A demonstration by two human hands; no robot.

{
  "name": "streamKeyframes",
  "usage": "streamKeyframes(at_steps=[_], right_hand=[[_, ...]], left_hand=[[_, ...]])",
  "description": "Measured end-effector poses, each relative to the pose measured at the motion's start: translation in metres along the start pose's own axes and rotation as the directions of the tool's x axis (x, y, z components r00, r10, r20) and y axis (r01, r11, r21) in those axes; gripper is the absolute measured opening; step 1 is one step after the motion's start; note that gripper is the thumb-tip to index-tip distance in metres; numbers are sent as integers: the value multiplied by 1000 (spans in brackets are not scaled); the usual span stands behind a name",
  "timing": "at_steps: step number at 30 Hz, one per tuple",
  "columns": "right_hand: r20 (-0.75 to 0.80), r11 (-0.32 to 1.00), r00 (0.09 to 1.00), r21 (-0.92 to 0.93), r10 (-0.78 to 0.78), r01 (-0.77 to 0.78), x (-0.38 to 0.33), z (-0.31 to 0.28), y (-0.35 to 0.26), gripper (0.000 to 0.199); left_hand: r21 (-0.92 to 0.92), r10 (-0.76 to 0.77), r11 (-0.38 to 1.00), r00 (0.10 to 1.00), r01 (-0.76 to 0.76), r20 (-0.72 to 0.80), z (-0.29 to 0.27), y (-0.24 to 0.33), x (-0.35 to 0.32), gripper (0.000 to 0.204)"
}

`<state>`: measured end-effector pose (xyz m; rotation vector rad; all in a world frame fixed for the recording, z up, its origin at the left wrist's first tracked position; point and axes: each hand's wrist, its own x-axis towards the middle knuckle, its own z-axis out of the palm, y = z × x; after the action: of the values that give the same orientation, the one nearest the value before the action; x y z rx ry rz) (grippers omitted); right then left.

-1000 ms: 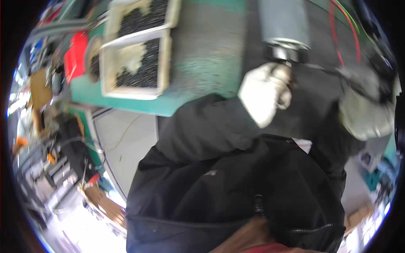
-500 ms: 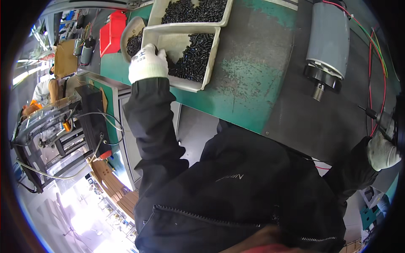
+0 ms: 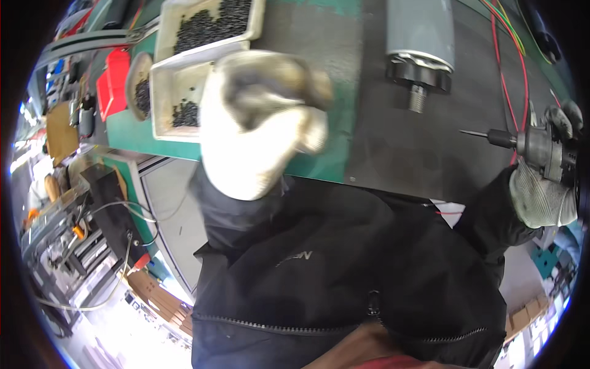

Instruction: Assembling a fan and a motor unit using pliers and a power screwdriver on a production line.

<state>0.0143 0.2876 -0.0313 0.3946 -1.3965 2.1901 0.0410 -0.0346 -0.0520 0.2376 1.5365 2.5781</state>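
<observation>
My left hand (image 3: 258, 117), in a white work glove, is raised close to the camera, in front of the near tray. Its fingers are curled in and smeared by motion; whatever they hold is hidden. The near white tray (image 3: 161, 104) holds small black screw-like parts (image 3: 185, 114) and is partly covered by the hand. At the right edge, my gloved right hand (image 3: 541, 197) grips a grey power screwdriver (image 3: 538, 147), whose bit points left. A grey cylindrical motor (image 3: 420, 31) with a black collar and threaded shaft lies between the hands, toward the far side.
A second white tray of black parts (image 3: 212, 27) stands behind the first. Left of them are a round dish (image 3: 131, 86) and a red bin (image 3: 114, 83). Red, yellow and green wires (image 3: 513, 74) run behind the screwdriver. The green and dark worktop (image 3: 393, 147) ends before my jacket.
My left hand has come out of the near tray, up and to the right, toward the camera. The view has shifted, and the screwdriver in my right hand shows more fully.
</observation>
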Motion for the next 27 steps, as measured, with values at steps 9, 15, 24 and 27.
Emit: streamKeyframes(at_steps=[9, 15, 24, 27], right_hand=[[75, 980, 990, 154, 116, -126, -15, 26, -12, 29], [95, 977, 984, 137, 152, -164, -17, 30, -7, 31], [128, 945, 941, 46, 315, -323, -15, 49, 9, 34], [110, 961, 962, 94, 248, -259, -16, 58, 19, 30]], left_hand=[[-610, -407, 621, 868, 492, 286, 71, -87, -2, 30], [-149, -385, 904, 915, 400, 119, 67, -90, -5, 29], [-619, -531, 572, 818, 538, 222, 48, -121, 11, 39], [-512, -472, 695, 858, 505, 205, 46, -119, 14, 35]])
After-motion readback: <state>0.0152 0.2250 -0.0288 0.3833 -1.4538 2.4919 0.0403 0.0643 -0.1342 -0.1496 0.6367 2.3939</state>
